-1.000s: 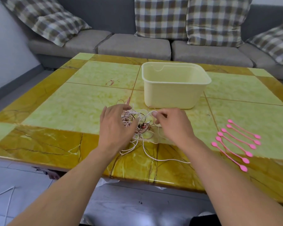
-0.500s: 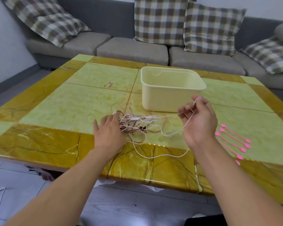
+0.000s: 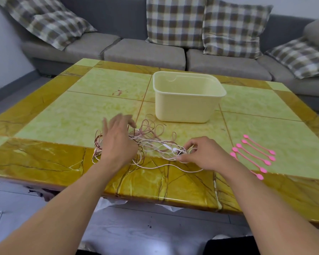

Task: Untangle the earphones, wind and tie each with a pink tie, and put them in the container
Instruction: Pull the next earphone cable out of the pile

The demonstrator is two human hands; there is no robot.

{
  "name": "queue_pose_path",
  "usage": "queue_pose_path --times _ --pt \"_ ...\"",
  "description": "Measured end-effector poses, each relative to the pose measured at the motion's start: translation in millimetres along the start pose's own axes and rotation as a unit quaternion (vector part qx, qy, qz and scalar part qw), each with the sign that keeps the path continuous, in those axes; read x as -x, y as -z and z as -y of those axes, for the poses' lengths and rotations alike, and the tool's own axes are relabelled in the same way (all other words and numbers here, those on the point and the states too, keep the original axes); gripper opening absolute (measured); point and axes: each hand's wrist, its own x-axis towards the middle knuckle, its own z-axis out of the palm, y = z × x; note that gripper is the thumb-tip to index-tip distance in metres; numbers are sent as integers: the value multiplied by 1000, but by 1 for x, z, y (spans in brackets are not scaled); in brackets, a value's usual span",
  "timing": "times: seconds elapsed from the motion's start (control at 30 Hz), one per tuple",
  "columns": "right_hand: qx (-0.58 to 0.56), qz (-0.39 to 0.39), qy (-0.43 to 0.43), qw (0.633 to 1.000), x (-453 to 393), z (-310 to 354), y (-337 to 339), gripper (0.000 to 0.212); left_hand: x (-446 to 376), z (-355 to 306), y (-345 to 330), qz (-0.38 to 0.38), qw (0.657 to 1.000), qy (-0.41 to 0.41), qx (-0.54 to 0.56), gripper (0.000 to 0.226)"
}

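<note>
A: What are the hands doing?

B: The right hand (image 3: 203,154) is pinching a thin pale cord between thumb and fingers at the right end of the tangled earphones (image 3: 151,142), just beside a white earbud (image 3: 175,149). The other fingers are curling in loosely over the wires.

A: And the left?

B: The left hand (image 3: 118,139) is lying over the left part of the tangle with its fingers spread and fairly straight – blurred at the tips, so I cannot tell whether they are pressing on the wires or hovering just above them. It is not gripping anything that I can see.

A: Where are the earphones sitting?

B: They are lying on the table (image 3: 44,159) near its near edge, between the two hands – pinkish, white and darker reddish cords looping over one another, with one long pale strand trailing toward the near edge below the right hand.

A: The container?

B: The cream container (image 3: 186,107) is standing upright just beyond the tangle, a little to the right, and nothing is showing inside it.

A: And the ties?

B: The pink ties (image 3: 254,155) are lying side by side in a slanted row on the table to the right of the right hand, apart from the wires; the right forearm is covering part of the nearest one.

A: Anything further out?

B: A grey sofa (image 3: 144,52) with checked cushions (image 3: 175,21) is standing along the far side of the table.
</note>
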Motion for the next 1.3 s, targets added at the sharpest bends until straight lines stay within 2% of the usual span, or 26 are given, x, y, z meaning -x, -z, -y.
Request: queue_pose_path --times 0.1,0.17,0.23,0.37,0.43,0.63,0.8,0.87,0.97,1.03,1.1,1.2,1.3 --pt "3 -50 38 998 -3 0 -1 17 4 -18 -3 58 992 -78 80 38" --pt "4 -102 62 993 -5 1 -2 14 7 -25 -9 100 985 -121 66 23" --pt "-17 -140 74 987 -5 1 -2 13 9 -28 -14 135 979 -143 49 28" --pt "-99 -123 111 981 1 2 -1 8 4 -29 -19 141 978 -123 90 15" --pt "-98 -114 119 981 4 2 -1 8 2 -30 -20 138 979 -119 93 8" --pt "-67 -157 102 980 5 -3 2 26 4 -31 -19 97 991 -63 75 13" --pt "-62 -201 103 972 4 0 3 7 4 -33 -15 79 995 2 55 11" --pt "-84 -218 114 966 5 0 1 6 5 -34 -15 81 995 2 52 11" --pt "-113 -250 123 954 5 1 -2 7 6 -36 -17 83 993 -53 57 17" --pt "-123 -246 134 952 5 2 -4 7 7 -39 -15 97 989 -69 91 33" --pt "-128 -231 146 954 7 5 -3 5 7 -41 -13 104 982 -39 151 43" --pt "-136 -218 158 953 10 8 -3 5 6 -43 -10 121 965 12 233 35" --pt "-157 -213 166 950 12 11 -5 5 8 -48 -10 130 956 11 262 23"
